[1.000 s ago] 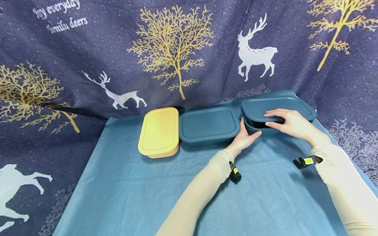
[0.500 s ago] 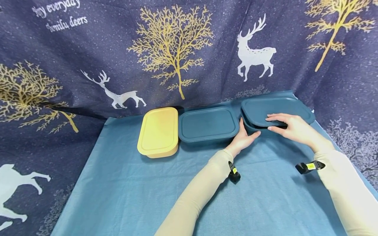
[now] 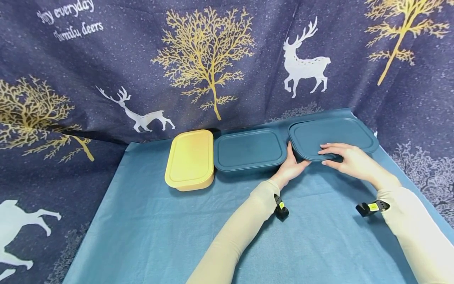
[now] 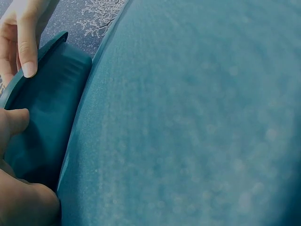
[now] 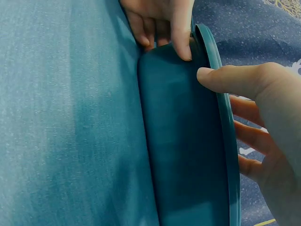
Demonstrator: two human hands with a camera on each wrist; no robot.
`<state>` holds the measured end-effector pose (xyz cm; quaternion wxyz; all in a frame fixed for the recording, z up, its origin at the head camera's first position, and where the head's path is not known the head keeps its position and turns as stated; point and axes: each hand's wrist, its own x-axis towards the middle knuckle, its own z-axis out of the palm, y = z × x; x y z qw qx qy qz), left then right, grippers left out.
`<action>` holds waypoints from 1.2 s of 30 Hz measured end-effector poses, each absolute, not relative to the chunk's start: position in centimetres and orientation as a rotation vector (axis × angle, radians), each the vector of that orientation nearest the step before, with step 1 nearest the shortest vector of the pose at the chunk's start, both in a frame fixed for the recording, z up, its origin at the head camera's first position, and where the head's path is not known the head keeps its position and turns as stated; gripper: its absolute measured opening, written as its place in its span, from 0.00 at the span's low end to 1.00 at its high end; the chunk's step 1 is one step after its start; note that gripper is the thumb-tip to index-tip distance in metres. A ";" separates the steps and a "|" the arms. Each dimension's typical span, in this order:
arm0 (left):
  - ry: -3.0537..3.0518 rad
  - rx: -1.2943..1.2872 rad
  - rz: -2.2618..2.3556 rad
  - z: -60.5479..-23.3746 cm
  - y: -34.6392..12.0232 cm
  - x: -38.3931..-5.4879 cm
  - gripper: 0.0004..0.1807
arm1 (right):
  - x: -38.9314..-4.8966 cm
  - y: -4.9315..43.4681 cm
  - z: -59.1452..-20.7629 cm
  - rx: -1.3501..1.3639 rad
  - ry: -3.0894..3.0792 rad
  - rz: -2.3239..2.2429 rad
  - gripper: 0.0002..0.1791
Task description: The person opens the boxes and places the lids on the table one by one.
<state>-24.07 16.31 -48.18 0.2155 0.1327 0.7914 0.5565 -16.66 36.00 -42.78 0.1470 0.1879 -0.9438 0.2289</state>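
A dark blue lid [image 3: 330, 134] lies over a dark blue food container [image 5: 178, 136] at the back right of the table. Its left end sits slightly askew, with a thin strip of the container's rim showing there. My right hand [image 3: 351, 161] pinches the lid's front edge, thumb under the lip and fingers on top, as the right wrist view shows. At the container's near left corner, my left hand [image 3: 291, 167] holds the wall between thumb and fingers. Its fingers fill the narrow gap toward a second lidded blue container [image 3: 252, 150].
A yellow lidded container [image 3: 191, 157] stands left of the middle blue one, side by side with it. Blue cloth [image 3: 159, 232] covers the table. Behind the row hangs a dark patterned curtain [image 3: 248, 106] with deer and trees.
The lid's front edge has come down and toward me onto the container, hiding the dark opening seen earlier. My right hand moved down with it; my left hand stayed at the corner.
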 end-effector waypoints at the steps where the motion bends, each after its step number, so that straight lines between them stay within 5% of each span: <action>1: 2.195 0.369 1.544 -48.2 16.3 -24.1 0.53 | -16.7 36.0 -42.8 0.539 -2.718 0.658 0.19; 21: 2.178 0.389 1.563 -48.2 16.1 -24.1 0.53 | -17.4 37.1 -43.3 0.532 -2.720 0.467 0.34; 36: 2.143 0.406 1.593 -48.2 16.0 -24.2 0.53 | -17.8 37.8 -43.9 0.584 -2.680 0.354 0.32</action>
